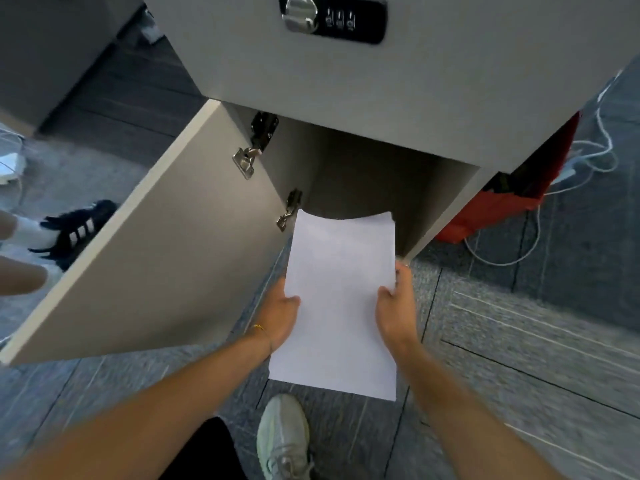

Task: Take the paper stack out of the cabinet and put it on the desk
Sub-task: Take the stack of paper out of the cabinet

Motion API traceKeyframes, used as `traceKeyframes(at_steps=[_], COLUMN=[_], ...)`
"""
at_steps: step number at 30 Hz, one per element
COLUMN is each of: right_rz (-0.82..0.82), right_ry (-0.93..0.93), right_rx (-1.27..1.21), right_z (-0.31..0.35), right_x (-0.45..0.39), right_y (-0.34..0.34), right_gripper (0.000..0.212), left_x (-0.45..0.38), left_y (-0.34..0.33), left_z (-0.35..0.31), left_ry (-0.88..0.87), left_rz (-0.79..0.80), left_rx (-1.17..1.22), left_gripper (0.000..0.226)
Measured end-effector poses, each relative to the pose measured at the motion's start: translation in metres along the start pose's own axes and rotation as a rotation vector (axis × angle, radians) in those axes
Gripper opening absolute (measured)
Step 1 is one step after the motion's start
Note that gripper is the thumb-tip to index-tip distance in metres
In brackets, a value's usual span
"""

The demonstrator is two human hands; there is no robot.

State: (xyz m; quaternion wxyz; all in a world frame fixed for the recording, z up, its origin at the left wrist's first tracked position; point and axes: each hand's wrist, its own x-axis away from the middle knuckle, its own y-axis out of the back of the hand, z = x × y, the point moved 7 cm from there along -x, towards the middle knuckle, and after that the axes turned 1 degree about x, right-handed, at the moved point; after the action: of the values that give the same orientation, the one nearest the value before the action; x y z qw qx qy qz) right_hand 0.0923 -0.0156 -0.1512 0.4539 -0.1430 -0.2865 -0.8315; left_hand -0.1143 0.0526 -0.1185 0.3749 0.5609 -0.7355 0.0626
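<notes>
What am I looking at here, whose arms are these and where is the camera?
There is no machine here. The single picture comes from a wide-angle camera worn on a person's head, looking forward and down, so the two bare arms reaching in from the bottom are the wearer's own.

The left hand and the right hand grip the side edges of a white paper stack, thumbs on top. Its far end sits at the mouth of the open cabinet; most of it is already outside. The cabinet door is swung open to the left on metal hinges. Above is a closed front with a combination lock.

Below is grey floor, with the wearer's pale sneaker. A red bag and white cables lie to the right. No desk is in view.
</notes>
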Motion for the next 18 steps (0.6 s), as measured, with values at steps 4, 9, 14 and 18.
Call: traceKeyframes(at_steps=[4, 9, 14, 18], right_rz=[-0.029, -0.045, -0.03, -0.015], right_ry=[-0.004, 0.011, 0.007, 0.032], right_rx=[0.078, 0.17, 0.197, 0.176], right_z=[0.036, 0.087, 0.139, 0.191], right_x=[0.048, 0.104, 0.155, 0.197], right_y=[0.021, 0.042, 0.066, 0.089], right_gripper=[0.059, 0.057, 0.054, 0.055], left_x=[0.045, 0.113, 0.177, 0.228], left_y=[0.021, 0.05, 0.081, 0.104], left_z=[-0.017, -0.054, -0.094, -0.13], left_ry=[0.076, 0.105, 0.072, 0.058], left_rz=[0.008, -0.013, -0.058, -0.056], left_rx=[0.04, 0.08, 0.037, 0.067], left_gripper=[0.046, 0.046, 0.045, 0.04])
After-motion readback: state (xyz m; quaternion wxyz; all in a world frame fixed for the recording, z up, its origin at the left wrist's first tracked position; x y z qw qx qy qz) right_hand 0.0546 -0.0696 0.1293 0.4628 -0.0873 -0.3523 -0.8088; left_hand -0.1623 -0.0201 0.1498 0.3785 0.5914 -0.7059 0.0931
